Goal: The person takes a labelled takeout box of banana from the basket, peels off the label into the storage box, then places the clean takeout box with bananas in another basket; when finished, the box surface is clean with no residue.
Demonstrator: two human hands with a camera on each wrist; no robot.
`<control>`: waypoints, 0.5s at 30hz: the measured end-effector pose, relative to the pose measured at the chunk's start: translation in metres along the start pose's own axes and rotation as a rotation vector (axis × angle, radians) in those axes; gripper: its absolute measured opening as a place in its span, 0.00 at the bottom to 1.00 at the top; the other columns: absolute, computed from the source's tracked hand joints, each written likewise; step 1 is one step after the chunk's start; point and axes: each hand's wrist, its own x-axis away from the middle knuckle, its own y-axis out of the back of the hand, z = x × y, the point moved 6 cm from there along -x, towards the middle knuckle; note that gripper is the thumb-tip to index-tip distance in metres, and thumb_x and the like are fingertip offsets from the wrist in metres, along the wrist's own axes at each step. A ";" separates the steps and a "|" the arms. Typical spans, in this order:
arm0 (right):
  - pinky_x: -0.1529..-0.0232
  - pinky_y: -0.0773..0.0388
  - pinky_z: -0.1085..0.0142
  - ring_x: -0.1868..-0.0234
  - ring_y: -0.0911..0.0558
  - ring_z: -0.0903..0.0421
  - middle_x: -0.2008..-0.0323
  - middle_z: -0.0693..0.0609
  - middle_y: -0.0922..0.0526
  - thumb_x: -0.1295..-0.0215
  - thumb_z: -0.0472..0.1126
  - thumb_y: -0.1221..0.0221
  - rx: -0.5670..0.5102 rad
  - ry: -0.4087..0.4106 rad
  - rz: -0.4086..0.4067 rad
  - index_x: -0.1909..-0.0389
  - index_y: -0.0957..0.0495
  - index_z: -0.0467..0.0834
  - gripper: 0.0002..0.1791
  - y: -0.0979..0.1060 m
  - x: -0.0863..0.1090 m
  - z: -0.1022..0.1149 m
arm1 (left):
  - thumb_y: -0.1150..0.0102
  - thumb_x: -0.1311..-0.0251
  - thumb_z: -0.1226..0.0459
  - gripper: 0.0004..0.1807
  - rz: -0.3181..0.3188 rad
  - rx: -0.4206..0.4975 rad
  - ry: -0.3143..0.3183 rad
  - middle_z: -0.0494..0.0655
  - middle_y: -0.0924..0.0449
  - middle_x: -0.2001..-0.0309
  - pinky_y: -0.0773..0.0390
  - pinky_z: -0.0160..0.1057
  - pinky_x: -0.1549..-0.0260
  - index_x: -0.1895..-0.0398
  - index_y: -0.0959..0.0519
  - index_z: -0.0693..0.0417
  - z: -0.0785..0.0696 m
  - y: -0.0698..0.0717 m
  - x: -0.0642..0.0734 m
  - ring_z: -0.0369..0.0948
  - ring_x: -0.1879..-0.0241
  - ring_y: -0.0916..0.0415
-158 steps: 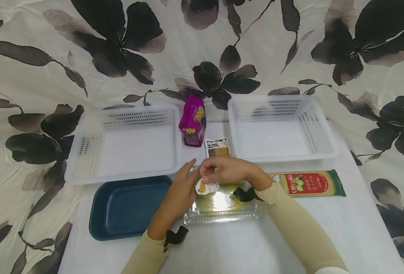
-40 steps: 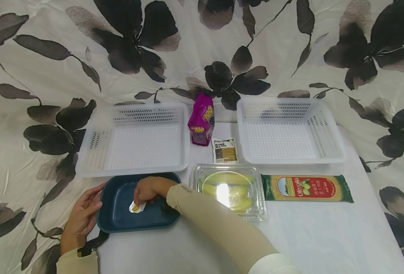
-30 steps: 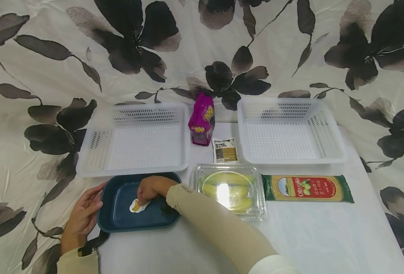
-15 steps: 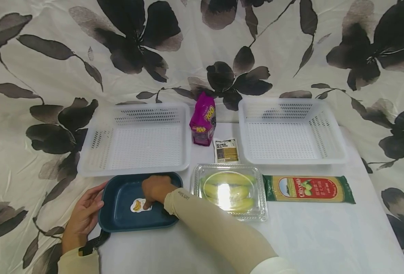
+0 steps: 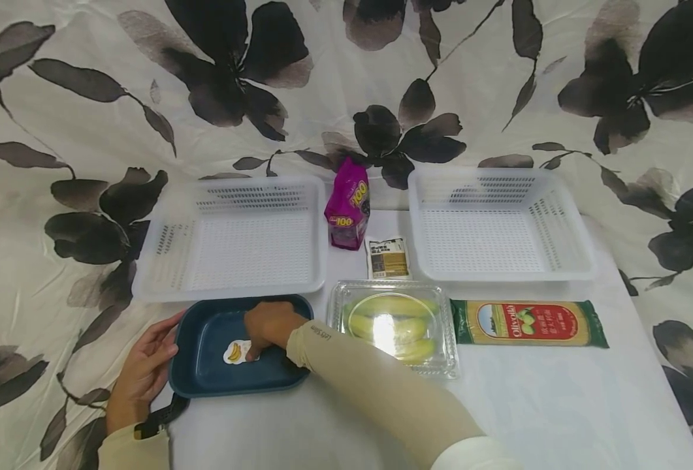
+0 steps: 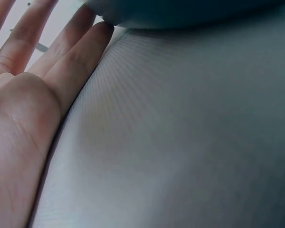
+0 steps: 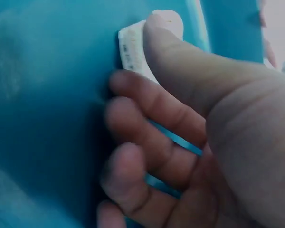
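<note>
A dark blue rectangular tray [image 5: 205, 385] stands at the front left of the table. On its floor lies a small white sticker [image 5: 236, 352] printed with bananas. My right hand [image 5: 271, 325] reaches into the tray, its straight thumb [image 7: 180, 59] pressing on the sticker and covering part of it. The other right fingers are loosely bent beside it. My left hand [image 5: 140, 372] is at the tray's left end, its long fingers extended and their tips right at the outer wall. To the right of the tray is a clear lidded box [image 5: 336, 326] with bananas inside.
Two white perforated baskets [image 5: 228, 290] [image 5: 501, 269] stand at the back. Between them are a purple bag [image 5: 346, 209] and a small printed packet [image 5: 388, 258]. A pasta packet [image 5: 528, 323] lies right of the banana box. A floral cloth [image 5: 299, 85] hangs behind.
The sticker, first held over the banana box, is now flat on the tray floor. My right hand has changed from pinching it to pressing with the thumb. My left hand moved to the tray.
</note>
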 end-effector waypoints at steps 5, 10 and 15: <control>0.56 0.20 0.62 0.60 0.22 0.64 0.50 0.65 0.15 0.42 0.71 0.35 0.027 0.088 0.035 0.43 0.17 0.60 0.30 0.006 0.015 0.001 | 0.71 0.39 0.94 0.35 0.014 0.026 -0.015 0.56 0.32 0.26 0.26 0.39 0.37 0.27 0.40 0.74 -0.001 0.001 0.000 0.45 0.30 0.28; 0.61 0.22 0.66 0.62 0.21 0.65 0.61 0.66 0.15 0.36 0.69 0.39 0.065 0.259 -0.013 0.51 0.15 0.61 0.22 0.020 0.049 -0.002 | 0.71 0.39 0.94 0.35 0.007 0.064 -0.019 0.57 0.32 0.27 0.26 0.40 0.37 0.27 0.40 0.75 -0.001 0.002 -0.002 0.46 0.29 0.28; 0.57 0.19 0.67 0.59 0.18 0.66 0.58 0.65 0.13 0.32 0.65 0.39 0.109 0.412 -0.099 0.46 0.17 0.60 0.21 0.033 0.097 -0.026 | 0.71 0.39 0.94 0.34 0.005 0.064 -0.032 0.58 0.32 0.26 0.27 0.39 0.35 0.28 0.38 0.76 -0.001 0.000 -0.002 0.46 0.28 0.30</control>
